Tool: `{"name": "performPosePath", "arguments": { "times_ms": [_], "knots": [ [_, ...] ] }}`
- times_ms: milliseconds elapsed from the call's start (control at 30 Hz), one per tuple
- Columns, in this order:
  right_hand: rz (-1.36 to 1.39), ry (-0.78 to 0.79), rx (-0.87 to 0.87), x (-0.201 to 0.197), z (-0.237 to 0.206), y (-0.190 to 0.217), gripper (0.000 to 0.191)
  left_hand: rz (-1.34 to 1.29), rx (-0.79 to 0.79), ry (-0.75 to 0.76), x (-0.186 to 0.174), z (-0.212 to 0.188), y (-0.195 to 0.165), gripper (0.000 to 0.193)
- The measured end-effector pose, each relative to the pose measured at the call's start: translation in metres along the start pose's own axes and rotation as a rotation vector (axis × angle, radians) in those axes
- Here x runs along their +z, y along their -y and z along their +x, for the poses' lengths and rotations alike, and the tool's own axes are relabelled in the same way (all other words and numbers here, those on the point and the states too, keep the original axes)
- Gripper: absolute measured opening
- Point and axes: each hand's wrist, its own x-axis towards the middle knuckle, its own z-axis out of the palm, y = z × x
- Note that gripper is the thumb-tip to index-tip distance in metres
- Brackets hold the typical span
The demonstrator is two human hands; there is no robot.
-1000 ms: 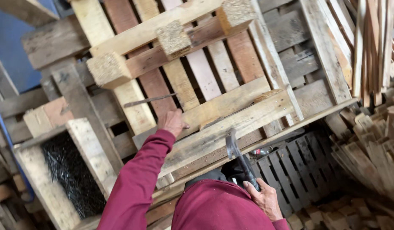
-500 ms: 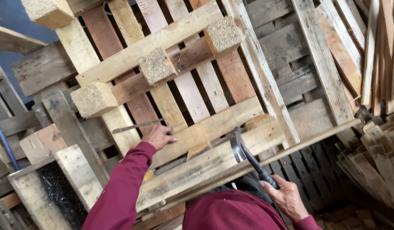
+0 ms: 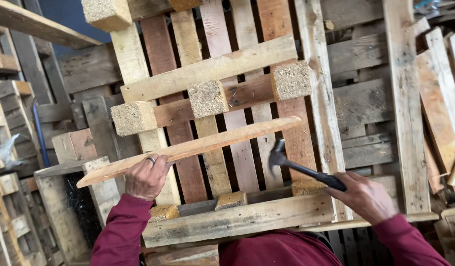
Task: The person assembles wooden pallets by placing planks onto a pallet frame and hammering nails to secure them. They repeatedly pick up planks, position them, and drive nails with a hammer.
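Our left hand [image 3: 147,176] has its fingers [image 3: 153,161] curled over the near edge of a loose board [image 3: 193,147], gripping it close to its left end; a ring shows on one finger. From that grip the board runs up and to the right, tilted, its far end lying just below the rightmost of three chipboard blocks [image 3: 207,98] on the pallet [image 3: 247,74] beyond it.

Our right hand [image 3: 366,197] is wrapped tight around the black handle of a hammer [image 3: 302,168], fingers closed into a fist on the grip. The hammer's head points up and left from that fist and sits just under the right part of the board, near it; we cannot tell if metal touches wood.

Below both hands lies a long grey rail [image 3: 247,217] of the pallet, with three more blocks [image 3: 231,199] showing along its upper edge between our wrists. Both arms wear dark red sleeves [image 3: 120,231].

Left of the left hand stands a wooden crate [image 3: 55,197] with dark mesh inside. Right of the right hand lean stacked planks [image 3: 434,98].
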Motion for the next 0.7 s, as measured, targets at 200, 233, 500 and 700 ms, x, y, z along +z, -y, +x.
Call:
{"name": "performPosePath", "arguments": {
  "times_ms": [200,233,500,700],
  "knots": [
    [0.626,-0.325,0.194,-0.011,0.129,0.004,0.074,-0.134,-0.092,-0.019,-0.003,0.031,0.009,0.022],
    [0.801,-0.367,0.110,-0.018,0.144,0.005,0.066,-0.178,-0.094,-0.022,-0.006,0.038,0.012,0.023],
    [0.582,-0.622,0.086,-0.078,0.235,0.001,0.042,-0.298,-0.372,0.296,0.052,0.175,0.059,0.045],
    [0.870,-0.238,0.564,-0.086,0.266,-0.017,0.044,-0.100,-0.379,0.142,0.083,0.174,-0.009,0.090]
  ]
}}
